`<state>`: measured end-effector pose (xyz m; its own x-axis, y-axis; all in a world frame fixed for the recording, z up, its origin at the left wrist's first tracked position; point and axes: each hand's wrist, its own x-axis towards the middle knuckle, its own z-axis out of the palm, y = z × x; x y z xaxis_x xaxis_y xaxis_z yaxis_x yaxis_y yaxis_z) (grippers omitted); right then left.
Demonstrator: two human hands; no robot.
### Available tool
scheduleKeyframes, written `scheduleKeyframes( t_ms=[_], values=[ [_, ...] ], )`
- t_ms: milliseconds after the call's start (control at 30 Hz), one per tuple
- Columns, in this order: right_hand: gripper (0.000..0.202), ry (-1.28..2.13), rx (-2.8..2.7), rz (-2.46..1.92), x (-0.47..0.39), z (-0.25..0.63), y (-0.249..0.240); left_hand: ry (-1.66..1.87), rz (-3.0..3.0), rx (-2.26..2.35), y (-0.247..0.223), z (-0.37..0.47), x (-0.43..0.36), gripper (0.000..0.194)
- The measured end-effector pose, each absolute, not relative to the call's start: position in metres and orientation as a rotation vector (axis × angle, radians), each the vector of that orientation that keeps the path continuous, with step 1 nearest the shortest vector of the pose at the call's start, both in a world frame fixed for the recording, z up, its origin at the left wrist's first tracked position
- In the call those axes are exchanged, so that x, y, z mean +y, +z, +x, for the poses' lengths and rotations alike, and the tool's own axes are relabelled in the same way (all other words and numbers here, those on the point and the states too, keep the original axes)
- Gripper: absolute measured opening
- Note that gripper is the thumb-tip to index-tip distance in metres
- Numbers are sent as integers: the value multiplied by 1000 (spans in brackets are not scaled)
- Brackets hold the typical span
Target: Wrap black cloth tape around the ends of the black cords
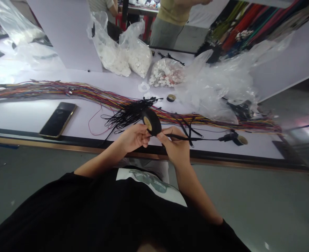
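Note:
My left hand (135,138) pinches a roll of black tape (152,122) by its lower left side, near the table's front edge. Just right of it, my right hand (177,144) has its thumb and fingers closed on a black taped cable (205,139), close to the roll. The cable runs rightward to a dark connector (228,137) beside another tape roll (240,140). Behind my hands lies a heap of thin black leads (133,111) on a long bundle of coloured wires (91,91).
A phone (58,119) lies at the left. Clear bags of white parts (137,57) and a bag of mixed pieces (166,72) stand behind the wires, with loose plastic (220,87) at right. A small tape roll (171,98) sits mid-table. A person (171,21) is beyond.

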<state>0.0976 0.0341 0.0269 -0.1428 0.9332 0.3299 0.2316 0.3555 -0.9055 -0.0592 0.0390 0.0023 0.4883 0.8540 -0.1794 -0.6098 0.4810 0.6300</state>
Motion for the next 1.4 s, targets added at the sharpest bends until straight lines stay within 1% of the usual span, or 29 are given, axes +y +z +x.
scheduleKeyframes(
  t_ms=[100,200,333,433,533,567,667,700,733,800,867,933,1033,1133,1200,1300,1400],
  values=[
    [12,841,-1614,-1085,33,98,26,987,558,553,4,-60,38,19],
    [12,816,-1666,-1077,31,98,26,1024,740,509,5,-60,35,23],
    [12,841,-1680,-1086,31,98,27,1094,869,636,5,-55,33,32],
    [12,889,-1602,-1094,34,98,26,1116,930,704,6,-55,30,32],
    [13,962,-1505,-1116,38,99,21,1138,1168,746,8,-59,23,31],
    [13,987,-1471,-1130,39,100,20,1154,1288,763,9,-62,21,37],
    [16,1053,-1425,-1172,41,101,18,1159,1656,743,10,-70,18,65],
    [16,1066,-1450,-1180,42,102,19,1130,1753,707,10,-72,18,70],
    [16,1070,-1495,-1179,42,103,21,1099,1815,677,10,-73,20,67],
    [14,1057,-1610,-1152,44,105,25,1081,1810,718,11,-73,23,46],
    [13,1035,-1701,-1093,46,105,30,1100,1706,879,14,-71,27,28],
    [14,977,-1762,-1030,47,104,32,1049,1671,1030,18,-67,29,19],
    [17,824,-1829,-994,49,101,31,927,1782,1188,24,-60,30,8],
    [15,731,-1846,-1049,48,101,28,995,1783,1292,26,-56,30,12],
    [14,733,-1910,-1158,48,102,27,1049,1720,1318,25,-55,32,9],
    [26,758,-2132,-1389,46,103,30,1042,1681,1364,22,-56,36,7],
    [30,615,-2385,-1537,44,100,37,956,1654,1339,22,-57,41,18]
  ],
)
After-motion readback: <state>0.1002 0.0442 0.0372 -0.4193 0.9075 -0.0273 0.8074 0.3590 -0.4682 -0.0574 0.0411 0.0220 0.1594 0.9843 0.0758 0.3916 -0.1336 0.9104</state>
